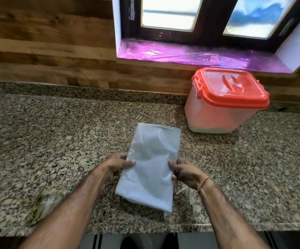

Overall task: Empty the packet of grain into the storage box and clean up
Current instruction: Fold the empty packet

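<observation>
Both hands — left hand [117, 165], right hand [185, 170] — grip the flat packet [151, 166] by its side edges on the bench [55, 132]. Storage box [223, 103] stands lidded, well apart at right — looks emptied already, so cleanup: fold or bin the packet.

No legible text, label, brand or number on the packet [151, 168] or storage box [215, 112].

We see a polished speckled granite counter [55, 133], translucent woven plastic packet [151, 168], glossy plastic box [217, 112] at 2 o'clock, wood-plank wall [46, 42].
</observation>
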A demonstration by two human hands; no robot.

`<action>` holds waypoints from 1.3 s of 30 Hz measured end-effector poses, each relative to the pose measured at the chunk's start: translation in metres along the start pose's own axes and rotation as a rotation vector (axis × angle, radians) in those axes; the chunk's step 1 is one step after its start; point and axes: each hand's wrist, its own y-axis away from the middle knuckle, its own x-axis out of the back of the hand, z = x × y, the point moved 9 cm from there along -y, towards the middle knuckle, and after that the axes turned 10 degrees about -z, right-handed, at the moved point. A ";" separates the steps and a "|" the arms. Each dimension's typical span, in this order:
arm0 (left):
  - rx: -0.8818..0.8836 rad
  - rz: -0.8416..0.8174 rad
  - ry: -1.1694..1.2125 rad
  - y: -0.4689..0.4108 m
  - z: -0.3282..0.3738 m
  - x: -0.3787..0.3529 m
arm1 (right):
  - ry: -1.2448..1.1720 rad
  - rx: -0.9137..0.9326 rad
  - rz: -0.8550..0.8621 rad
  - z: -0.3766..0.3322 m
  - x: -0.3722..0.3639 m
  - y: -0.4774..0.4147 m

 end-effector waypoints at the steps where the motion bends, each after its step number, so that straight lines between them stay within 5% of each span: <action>1: -0.008 0.004 0.031 0.001 0.003 -0.001 | 0.017 -0.011 -0.010 -0.003 0.000 0.001; 11: -0.143 0.240 0.242 0.013 0.046 0.009 | -0.055 0.126 0.303 -0.052 -0.003 -0.005; 16: -0.330 0.298 0.392 0.018 0.063 0.016 | -0.113 0.327 0.282 -0.085 -0.015 -0.010; 25: 0.038 0.361 0.369 -0.005 -0.037 0.008 | 0.316 -0.040 0.612 0.005 0.028 -0.020; 31: 0.015 0.327 0.434 -0.004 -0.061 -0.004 | 0.274 -0.037 0.503 0.030 0.028 -0.017; 39: -0.316 0.417 0.539 0.045 -0.043 0.025 | 0.297 0.254 0.293 -0.032 -0.041 0.003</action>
